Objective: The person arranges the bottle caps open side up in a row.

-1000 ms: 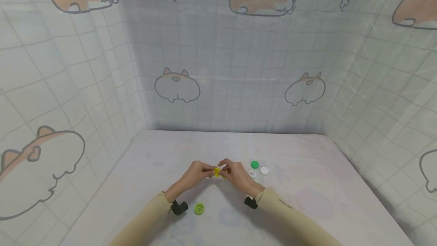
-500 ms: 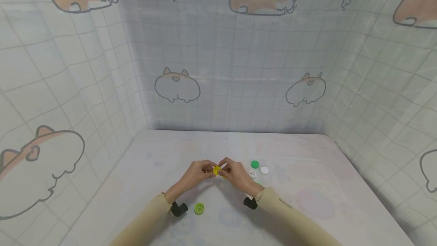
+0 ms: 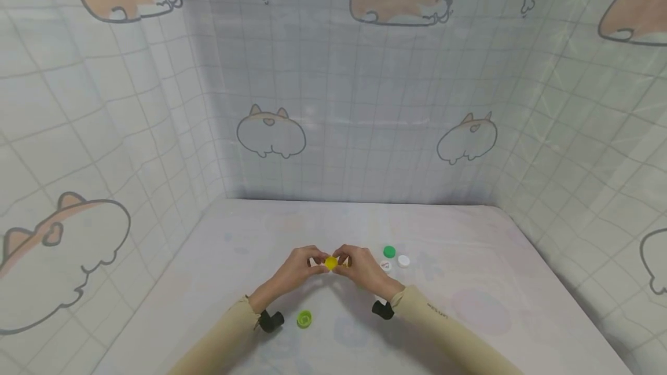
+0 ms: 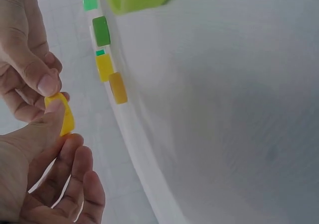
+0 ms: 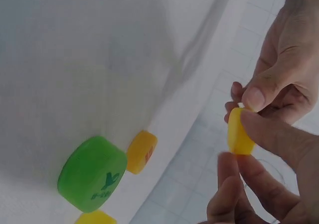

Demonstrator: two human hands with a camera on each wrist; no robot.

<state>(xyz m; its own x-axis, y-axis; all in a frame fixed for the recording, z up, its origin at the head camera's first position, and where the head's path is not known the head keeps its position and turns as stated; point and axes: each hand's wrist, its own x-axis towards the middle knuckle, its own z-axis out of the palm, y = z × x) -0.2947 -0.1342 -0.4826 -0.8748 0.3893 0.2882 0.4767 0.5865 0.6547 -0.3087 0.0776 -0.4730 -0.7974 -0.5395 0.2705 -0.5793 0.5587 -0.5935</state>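
Observation:
A small yellow bottle cap (image 3: 330,263) is raised above the table between both hands. My left hand (image 3: 298,265) pinches its left side with thumb and fingers, and my right hand (image 3: 361,266) pinches the right side. In the left wrist view the thumb lies across the yellow cap (image 4: 67,119). The right wrist view has the same yellow cap (image 5: 239,133) with the right thumb on its face and the left hand (image 5: 286,74) touching its upper end. Another yellow cap (image 3: 345,264) lies behind the right hand's fingers, mostly hidden.
A lime-green cap (image 3: 304,319) lies nearer the body, between the forearms. Right of the hands are a green cap (image 3: 389,252), a white cap (image 3: 403,261) and a white cap with a printed mark (image 3: 385,265). A larger-looking green cap (image 5: 92,174) shows in the right wrist view.
The left fingers spread wider around the cap half a second ago and are closer on it now. The yellow cap has turned slightly and dipped a little. Loose caps stay in place.

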